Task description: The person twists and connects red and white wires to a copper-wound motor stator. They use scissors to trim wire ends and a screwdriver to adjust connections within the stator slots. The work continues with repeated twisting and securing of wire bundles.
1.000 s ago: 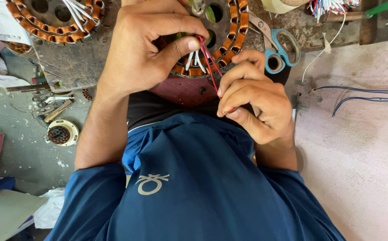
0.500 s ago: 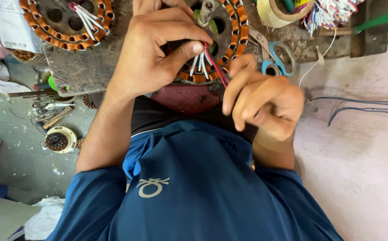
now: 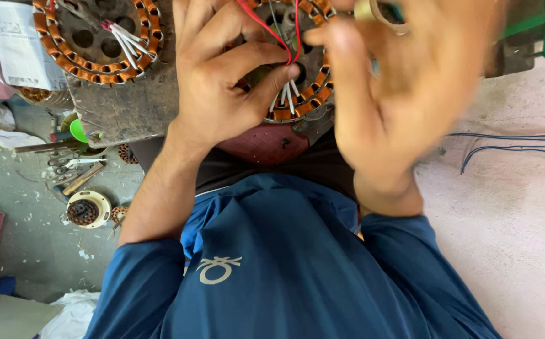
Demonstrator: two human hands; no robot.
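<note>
Person's left hand (image 3: 222,75), upper centre of frame, is pinched narrow, thumb against fingers, on the red wires (image 3: 271,30) and white-sleeved leads (image 3: 288,97) of a motor stator (image 3: 304,94) w/ copper windings; looks like it's holding the leads bunched so they stay clear of the coils. Stator sits at the near edge of the dark metal table (image 3: 128,113), top centre, partly under both hands. Right hand (image 3: 398,94), upper right, is badly blurred; fingers seem spread fairly wide, can't tell if it grips anything. A 2nd stator (image 3: 96,37) w/ its own white leads lies upper left on the table, well apart. Blue wires (image 3: 511,147) trail at right over the pinkish floor; small tools and a coil part (image 3: 87,210) lie lower left.
</note>
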